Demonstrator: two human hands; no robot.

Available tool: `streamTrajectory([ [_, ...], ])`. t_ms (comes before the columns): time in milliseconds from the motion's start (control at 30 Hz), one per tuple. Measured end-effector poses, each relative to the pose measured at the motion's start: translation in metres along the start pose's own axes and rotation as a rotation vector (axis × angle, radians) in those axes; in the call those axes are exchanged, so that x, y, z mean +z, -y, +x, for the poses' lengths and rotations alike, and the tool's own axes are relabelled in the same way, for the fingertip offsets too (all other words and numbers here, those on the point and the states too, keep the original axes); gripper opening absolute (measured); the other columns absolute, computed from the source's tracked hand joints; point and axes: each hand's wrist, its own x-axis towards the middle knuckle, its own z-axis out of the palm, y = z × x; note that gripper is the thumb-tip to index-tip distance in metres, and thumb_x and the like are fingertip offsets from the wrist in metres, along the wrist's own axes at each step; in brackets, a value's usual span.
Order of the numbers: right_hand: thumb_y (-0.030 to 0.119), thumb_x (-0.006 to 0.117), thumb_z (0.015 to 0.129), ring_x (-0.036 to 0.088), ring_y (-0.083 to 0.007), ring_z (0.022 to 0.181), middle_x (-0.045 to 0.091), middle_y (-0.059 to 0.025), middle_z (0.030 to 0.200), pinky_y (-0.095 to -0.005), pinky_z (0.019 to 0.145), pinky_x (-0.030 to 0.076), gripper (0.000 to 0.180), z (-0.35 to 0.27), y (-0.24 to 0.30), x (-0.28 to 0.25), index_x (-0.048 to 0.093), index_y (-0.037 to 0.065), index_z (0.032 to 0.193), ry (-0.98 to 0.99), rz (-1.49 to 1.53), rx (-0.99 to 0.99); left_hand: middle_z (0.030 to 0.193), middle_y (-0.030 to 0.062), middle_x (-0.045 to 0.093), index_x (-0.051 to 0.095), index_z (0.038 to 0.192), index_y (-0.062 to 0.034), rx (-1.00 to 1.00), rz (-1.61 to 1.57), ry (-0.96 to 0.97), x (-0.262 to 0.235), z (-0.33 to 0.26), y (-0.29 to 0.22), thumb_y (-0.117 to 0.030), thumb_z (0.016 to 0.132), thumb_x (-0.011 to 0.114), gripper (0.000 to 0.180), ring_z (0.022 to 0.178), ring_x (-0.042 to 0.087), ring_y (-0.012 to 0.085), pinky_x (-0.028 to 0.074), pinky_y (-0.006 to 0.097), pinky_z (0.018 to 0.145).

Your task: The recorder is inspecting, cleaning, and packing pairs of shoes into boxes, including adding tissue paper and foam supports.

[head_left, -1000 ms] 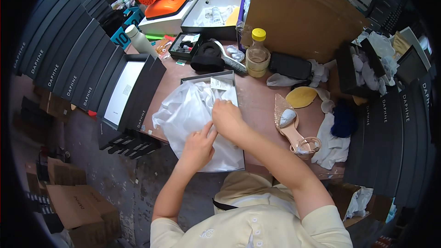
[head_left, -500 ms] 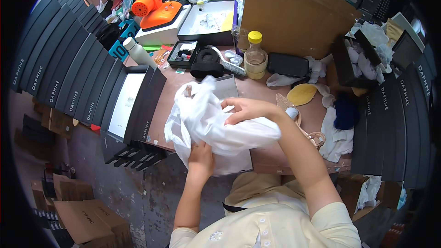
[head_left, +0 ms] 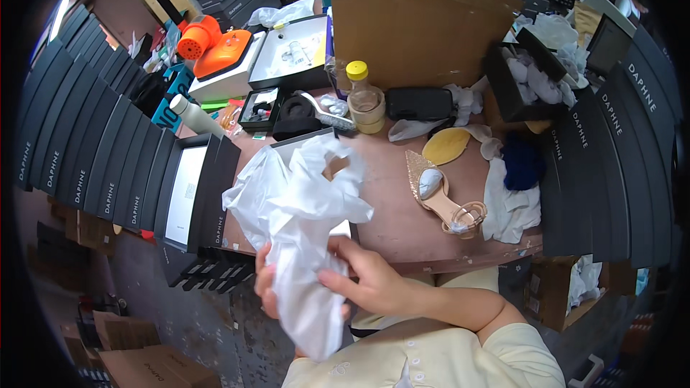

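A: Where is the white-paper bundle (head_left: 309, 266), and how is it held?
B: Over the near edge of the table (head_left: 388, 223), between 2 hands. The right hand (head_left: 370, 284) is half closed on it, thumb pressed to the paper; the left hand (head_left: 264, 287) curls around its left side, palm hidden.

A: Why 2 hands?
B: Presumably because thin, loose paper would gape under 1 grip. A brown patch (head_left: 335, 167) shows through a gap at the far end; the contents cannot be identified.

A: And the sandal (head_left: 453, 210)?
B: On the table, right of the bundle, apart from both hands. The wad (head_left: 430, 183) near its toe probably preserves the shape. A box (head_left: 300, 142), partly covered by paper, sits behind the bundle, probably for easy reach.
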Motion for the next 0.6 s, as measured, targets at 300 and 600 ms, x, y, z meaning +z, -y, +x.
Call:
streamTrajectory([
  [300,0.015,0.075,0.071,0.055,-0.0329,0.104,0.060,-0.0103,0.096,-0.0430,0.084,0.046,0.029,-0.024,0.044,-0.084,0.058,0.002,0.089,-0.195,-1.105,-0.723,0.130,0.0178,0.041,0.037,0.134,-0.0066,-0.840,-0.623,-0.476,-0.008,0.019,-0.007,-0.045,0.085,0.045,0.063,0.117,0.046,0.0334,0.041,0.048,0.097],
  [600,0.012,0.058,0.084,0.059,-0.0335,0.058,0.060,-0.0176,0.072,-0.0409,0.055,0.048,0.016,-0.099,0.037,-0.092,0.056,-0.004,0.081,0.465,-0.601,-0.094,0.121,0.0131,0.053,0.038,0.136,-0.0157,-1.110,-0.830,-0.288,-0.014,0.022,-0.015,-0.044,0.088,0.047,0.056,0.103,0.056,0.0303,0.046,0.046,0.091],
])
